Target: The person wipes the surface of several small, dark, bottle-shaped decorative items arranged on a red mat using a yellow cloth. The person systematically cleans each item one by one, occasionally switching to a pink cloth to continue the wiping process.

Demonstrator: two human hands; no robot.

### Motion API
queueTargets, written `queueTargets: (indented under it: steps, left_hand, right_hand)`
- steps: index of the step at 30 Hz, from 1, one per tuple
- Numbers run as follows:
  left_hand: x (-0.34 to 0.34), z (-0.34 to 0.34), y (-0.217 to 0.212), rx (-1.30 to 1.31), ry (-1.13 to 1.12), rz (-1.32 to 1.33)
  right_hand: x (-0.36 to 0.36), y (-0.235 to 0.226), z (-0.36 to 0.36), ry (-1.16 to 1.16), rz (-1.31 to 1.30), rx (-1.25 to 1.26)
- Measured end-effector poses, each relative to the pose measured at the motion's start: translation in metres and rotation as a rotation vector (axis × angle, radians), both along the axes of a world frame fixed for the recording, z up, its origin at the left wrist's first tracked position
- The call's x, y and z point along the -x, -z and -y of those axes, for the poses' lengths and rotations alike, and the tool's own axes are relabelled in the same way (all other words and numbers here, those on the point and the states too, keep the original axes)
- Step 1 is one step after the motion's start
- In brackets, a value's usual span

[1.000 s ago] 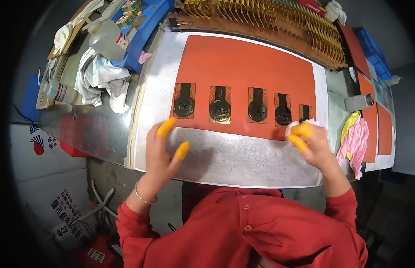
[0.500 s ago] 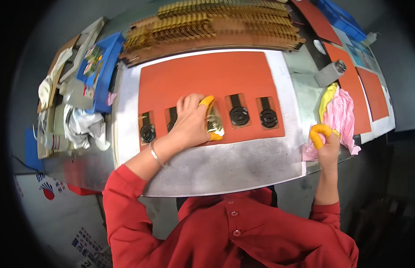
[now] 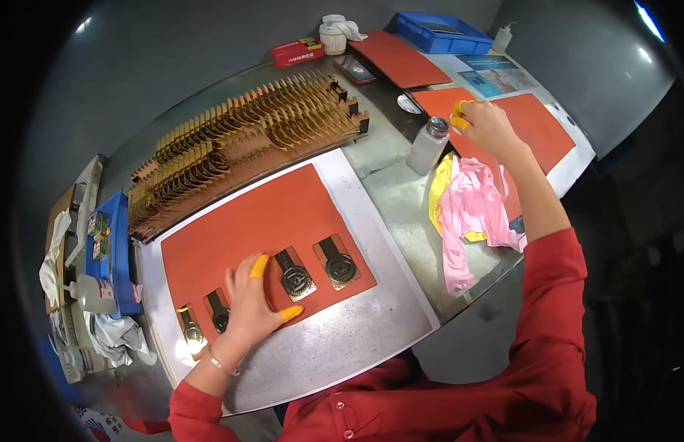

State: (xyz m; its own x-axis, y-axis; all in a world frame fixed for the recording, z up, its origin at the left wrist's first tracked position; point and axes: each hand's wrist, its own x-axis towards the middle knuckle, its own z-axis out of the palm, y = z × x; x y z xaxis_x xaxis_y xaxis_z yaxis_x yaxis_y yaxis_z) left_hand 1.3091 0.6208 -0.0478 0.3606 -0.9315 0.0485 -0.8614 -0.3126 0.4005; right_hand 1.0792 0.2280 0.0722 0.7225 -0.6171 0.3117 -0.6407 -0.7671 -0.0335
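Observation:
My left hand point(image 3: 252, 306) rests over the large orange mat point(image 3: 231, 214), its yellow-sleeved thumb and forefinger spread apart along the left side of a flat metal piece with a black round-ended shape point(image 3: 295, 278). Similar pieces lie along the mat's near edge: one to the right point(image 3: 337, 264), two to the left, the outermost point(image 3: 191, 328) catching a bright glare. What lies under my palm is hidden. My right hand point(image 3: 489, 127) is raised at the right beside a frosted bottle point(image 3: 428, 146) with a metal cap. Its yellow-sleeved fingers are pinched together; what they hold is hard to see.
Racks of upright golden pieces point(image 3: 239, 147) stand behind the mat. Pink cloth point(image 3: 475, 199) over yellow cloth point(image 3: 439, 191) lies right of it. A blue bin point(image 3: 119, 250) is at the left, a blue tray point(image 3: 445, 33) far right. A red box point(image 3: 296, 53) sits behind.
The view has swung to the right. My right hand has gone from the pink cloth up beside the bottle. My left thumb and forefinger no longer span the shiny piece they were on.

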Motion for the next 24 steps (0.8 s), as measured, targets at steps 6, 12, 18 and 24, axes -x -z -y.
queueTargets:
  steps: [6,12,18,24]
  left_hand:
    - [0.001,0.018,0.006,0.033,0.049,-0.027]
    - [-0.005,0.008,0.008,0.000,0.050,-0.026]
    - [-0.006,-0.009,0.013,0.065,0.081,-0.028]
    - [-0.006,0.004,-0.001,0.054,0.132,0.004]
  right_hand:
    - [-0.034,0.018,0.021,-0.114,-0.142,0.093]
    - [-0.042,0.019,0.026,-0.082,-0.185,0.031]
    - [-0.040,0.018,0.031,-0.131,-0.185,0.048]
    - [-0.037,0.013,0.025,-0.131,-0.186,-0.074]
